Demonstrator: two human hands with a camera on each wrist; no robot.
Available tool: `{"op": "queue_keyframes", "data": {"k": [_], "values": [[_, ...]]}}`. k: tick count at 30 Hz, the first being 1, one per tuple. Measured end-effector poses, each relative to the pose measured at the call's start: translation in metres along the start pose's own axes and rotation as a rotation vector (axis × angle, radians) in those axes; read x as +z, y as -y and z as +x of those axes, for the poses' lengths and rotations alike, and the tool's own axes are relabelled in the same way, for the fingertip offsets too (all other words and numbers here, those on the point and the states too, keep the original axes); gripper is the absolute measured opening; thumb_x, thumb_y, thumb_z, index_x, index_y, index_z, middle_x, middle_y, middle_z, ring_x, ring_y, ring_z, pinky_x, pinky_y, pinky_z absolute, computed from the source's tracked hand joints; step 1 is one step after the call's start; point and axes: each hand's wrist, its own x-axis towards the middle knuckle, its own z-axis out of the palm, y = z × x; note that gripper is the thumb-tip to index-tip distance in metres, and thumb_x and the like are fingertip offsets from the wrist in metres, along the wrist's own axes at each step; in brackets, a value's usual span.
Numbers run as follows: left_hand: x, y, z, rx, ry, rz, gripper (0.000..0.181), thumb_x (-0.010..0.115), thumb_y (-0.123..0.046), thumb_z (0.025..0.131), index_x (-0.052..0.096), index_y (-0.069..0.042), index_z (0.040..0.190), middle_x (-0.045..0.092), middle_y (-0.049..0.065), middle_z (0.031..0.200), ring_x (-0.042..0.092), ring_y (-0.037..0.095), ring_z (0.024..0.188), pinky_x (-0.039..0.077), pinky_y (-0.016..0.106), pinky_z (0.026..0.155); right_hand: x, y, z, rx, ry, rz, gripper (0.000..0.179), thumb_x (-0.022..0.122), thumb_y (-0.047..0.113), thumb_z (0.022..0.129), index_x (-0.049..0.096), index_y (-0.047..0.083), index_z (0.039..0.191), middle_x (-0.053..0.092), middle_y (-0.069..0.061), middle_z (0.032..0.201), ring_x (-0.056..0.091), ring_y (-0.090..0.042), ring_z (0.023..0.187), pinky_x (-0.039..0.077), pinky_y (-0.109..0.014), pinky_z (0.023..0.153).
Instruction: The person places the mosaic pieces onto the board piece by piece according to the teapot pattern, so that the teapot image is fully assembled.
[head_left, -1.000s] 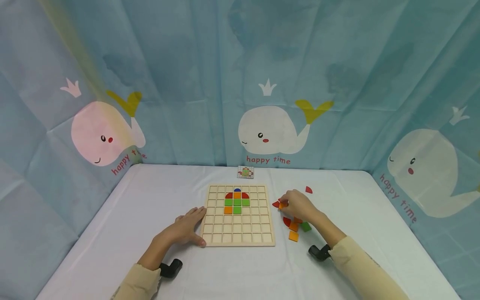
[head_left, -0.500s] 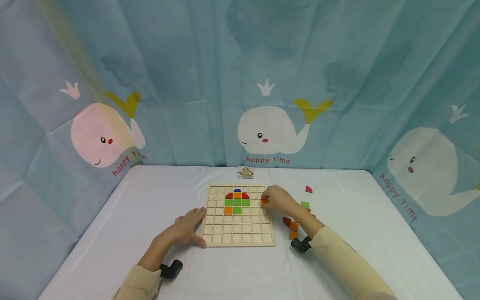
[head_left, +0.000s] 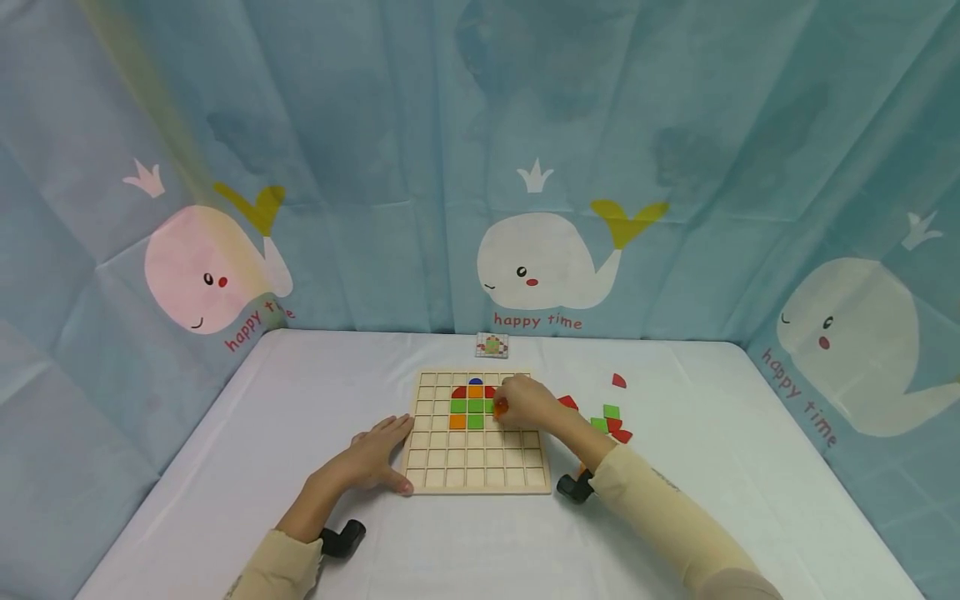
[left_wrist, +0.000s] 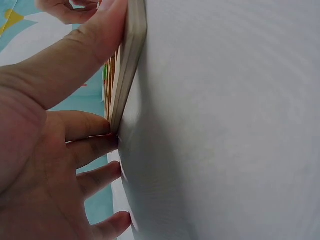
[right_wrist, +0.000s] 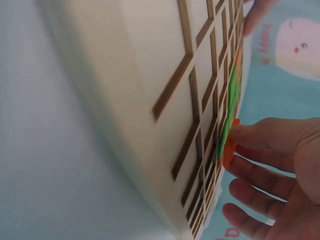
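right hand (head_left: 527,402) pinching one orange tile (right_wrist: 229,150) at the board (head_left: 475,460)
the tile, bright and thin, is just right of the board's green squares (head_left: 476,406); seen nearly edge-on, its visible strip slants along the board's face, fingers hiding its full outline. set in the board: four green squares, two orange squares (head_left: 457,422), two red pieces (head_left: 459,392), one blue piece (head_left: 476,382). the left hand (head_left: 372,457), fingers spread, touches the board's left edge, thumb at the near corner.
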Motion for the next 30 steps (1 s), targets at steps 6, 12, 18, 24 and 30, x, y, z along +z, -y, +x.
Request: {"op": "queue_keyframes", "data": {"k": [6, 12, 18, 24, 30], "values": [[0.000, 0.000, 0.001, -0.003, 0.005, -0.001, 0.113, 0.091, -0.032, 0.060, 0.031, -0.001, 0.151, 0.027, 0.019, 0.159, 0.020, 0.042, 0.148, 0.017, 0.068, 0.114, 0.001, 0.008, 0.005, -0.014, 0.011, -0.032, 0.020, 0.075, 0.014, 0.080, 0.075, 0.007, 0.098, 0.067, -0.005, 0.097, 0.053, -0.016, 0.084, 0.052, -0.031, 0.078], [0.000, 0.000, 0.001, -0.002, 0.004, 0.003, 0.112, 0.091, -0.032, 0.060, 0.032, -0.001, 0.151, 0.028, 0.019, 0.159, 0.020, 0.042, 0.148, 0.017, 0.068, 0.114, 0.002, 0.012, 0.005, -0.025, 0.031, -0.017, 0.018, 0.076, 0.018, 0.082, 0.076, 0.009, 0.097, 0.068, -0.003, 0.098, 0.055, -0.016, 0.088, 0.053, -0.031, 0.082], [-0.001, -0.001, 0.000, -0.002, 0.005, -0.004, 0.113, 0.091, -0.032, 0.060, 0.032, -0.001, 0.151, 0.028, 0.019, 0.159, 0.020, 0.043, 0.147, 0.018, 0.069, 0.113, 0.004, 0.013, 0.005, -0.021, 0.046, -0.030, 0.018, 0.076, 0.018, 0.082, 0.076, 0.011, 0.098, 0.070, -0.002, 0.100, 0.055, -0.016, 0.092, 0.053, -0.029, 0.082], [-0.001, -0.001, 0.000, -0.004, 0.006, -0.012, 0.113, 0.091, -0.031, 0.059, 0.032, -0.001, 0.151, 0.028, 0.020, 0.159, 0.020, 0.044, 0.147, 0.018, 0.068, 0.113, 0.007, 0.013, 0.005, -0.031, 0.057, -0.046, 0.019, 0.073, 0.015, 0.083, 0.076, 0.012, 0.101, 0.071, -0.001, 0.099, 0.054, -0.014, 0.090, 0.053, -0.027, 0.079], [-0.001, -0.002, -0.001, -0.006, 0.001, -0.012, 0.113, 0.091, -0.030, 0.059, 0.032, -0.001, 0.151, 0.029, 0.020, 0.159, 0.021, 0.044, 0.147, 0.019, 0.068, 0.113, 0.006, 0.013, 0.003, -0.049, 0.056, -0.066, 0.020, 0.074, 0.015, 0.083, 0.077, 0.011, 0.102, 0.072, -0.001, 0.099, 0.056, -0.015, 0.089, 0.053, -0.028, 0.079]]}}
